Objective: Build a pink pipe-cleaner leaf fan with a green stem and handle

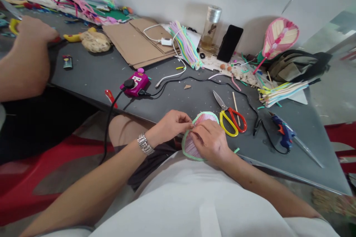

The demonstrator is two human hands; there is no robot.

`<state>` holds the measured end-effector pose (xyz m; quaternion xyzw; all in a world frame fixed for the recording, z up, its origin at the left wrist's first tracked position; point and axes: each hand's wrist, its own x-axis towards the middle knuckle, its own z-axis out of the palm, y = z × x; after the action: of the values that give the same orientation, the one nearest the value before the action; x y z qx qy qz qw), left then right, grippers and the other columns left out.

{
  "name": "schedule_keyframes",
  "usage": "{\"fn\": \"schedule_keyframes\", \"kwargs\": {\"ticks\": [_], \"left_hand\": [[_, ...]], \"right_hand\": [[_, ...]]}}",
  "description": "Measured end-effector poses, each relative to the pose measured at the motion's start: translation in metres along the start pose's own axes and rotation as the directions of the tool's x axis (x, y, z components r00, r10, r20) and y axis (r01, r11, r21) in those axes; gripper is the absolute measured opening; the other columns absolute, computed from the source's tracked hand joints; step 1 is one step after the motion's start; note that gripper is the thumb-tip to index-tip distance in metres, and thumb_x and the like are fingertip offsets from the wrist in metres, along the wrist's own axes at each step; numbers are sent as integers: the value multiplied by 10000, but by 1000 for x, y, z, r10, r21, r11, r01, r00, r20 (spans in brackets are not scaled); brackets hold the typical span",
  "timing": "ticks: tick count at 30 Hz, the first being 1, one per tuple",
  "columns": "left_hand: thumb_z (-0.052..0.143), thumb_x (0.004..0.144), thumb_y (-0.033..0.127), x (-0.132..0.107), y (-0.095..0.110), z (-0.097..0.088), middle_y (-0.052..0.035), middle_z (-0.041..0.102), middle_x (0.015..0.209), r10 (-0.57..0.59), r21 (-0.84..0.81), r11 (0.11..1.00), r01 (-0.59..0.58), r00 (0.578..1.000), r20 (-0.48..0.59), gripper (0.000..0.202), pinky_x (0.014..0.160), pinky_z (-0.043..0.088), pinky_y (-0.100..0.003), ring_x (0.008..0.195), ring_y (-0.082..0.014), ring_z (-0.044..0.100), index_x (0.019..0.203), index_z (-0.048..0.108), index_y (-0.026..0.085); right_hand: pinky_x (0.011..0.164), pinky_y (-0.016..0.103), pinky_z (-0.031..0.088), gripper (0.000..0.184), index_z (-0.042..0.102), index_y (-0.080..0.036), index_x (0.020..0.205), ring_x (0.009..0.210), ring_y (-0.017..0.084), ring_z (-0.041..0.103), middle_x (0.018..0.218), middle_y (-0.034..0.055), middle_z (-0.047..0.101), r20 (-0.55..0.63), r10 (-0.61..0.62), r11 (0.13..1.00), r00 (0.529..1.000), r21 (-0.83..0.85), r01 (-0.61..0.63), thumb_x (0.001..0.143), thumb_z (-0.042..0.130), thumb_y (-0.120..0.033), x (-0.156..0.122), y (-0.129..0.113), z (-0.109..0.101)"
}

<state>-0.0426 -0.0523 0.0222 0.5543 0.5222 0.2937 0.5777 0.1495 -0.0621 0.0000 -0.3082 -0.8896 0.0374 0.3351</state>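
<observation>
A small rounded fan [191,149] of pinkish-lilac pipe cleaners with a mint-green rim is held at the table's front edge, close to my white shirt. My left hand [175,126], with a metal watch at the wrist, pinches its upper left part between thumb and fingertips. Across its right half lies my right hand [210,139], fingers curled and fingertips meeting the left ones. Whatever small bit is between the fingertips is hidden. Just right of the fan are scissors [228,118] with one yellow and one red handle, blades apart, beside a thin wooden stick [236,108].
A blue glue gun [286,133] lies right with its black cord. A magenta power socket [135,83] sits left of centre. Behind are pipe-cleaner bundles [185,44], cardboard [130,42], a bottle [211,29], a phone [230,43] and a finished pink fan [280,37]. Another person's arm [27,55] reaches in left.
</observation>
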Motion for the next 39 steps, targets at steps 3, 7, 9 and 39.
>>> {"fn": "schedule_keyframes", "kwargs": {"ticks": [3,7,9,39], "left_hand": [[696,716,399,0,0,1,1,616,597,17,40,999,-16,1000,-25,263,527,390,-222,559,-118,499,692,665,139],[680,725,378,1,1,3,11,593,582,85,125,989,-76,994,-63,242,526,365,-221,550,-110,470,674,650,143],[675,730,357,1,1,4,18,586,567,105,143,985,-94,992,-75,221,530,366,-219,546,-109,471,666,641,148],[660,733,274,-4,-3,0,24,614,593,-49,-20,999,48,997,-56,137,593,418,-219,581,-106,535,698,662,142]], "right_hand": [[697,326,434,197,603,-188,772,752,187,548,772,59,635,4,-11,1000,1000,-3,11,944,518,-143,2,0,2],[686,322,428,212,599,-182,762,746,187,541,753,58,624,34,-13,1000,999,0,13,934,498,-112,1,2,2],[689,322,429,210,601,-184,762,748,187,541,758,58,626,56,-12,1000,998,-1,12,937,501,-122,-1,3,2],[689,312,462,131,622,-176,849,732,186,583,760,60,653,-65,53,996,996,75,-48,923,528,-121,-1,0,5]]}}
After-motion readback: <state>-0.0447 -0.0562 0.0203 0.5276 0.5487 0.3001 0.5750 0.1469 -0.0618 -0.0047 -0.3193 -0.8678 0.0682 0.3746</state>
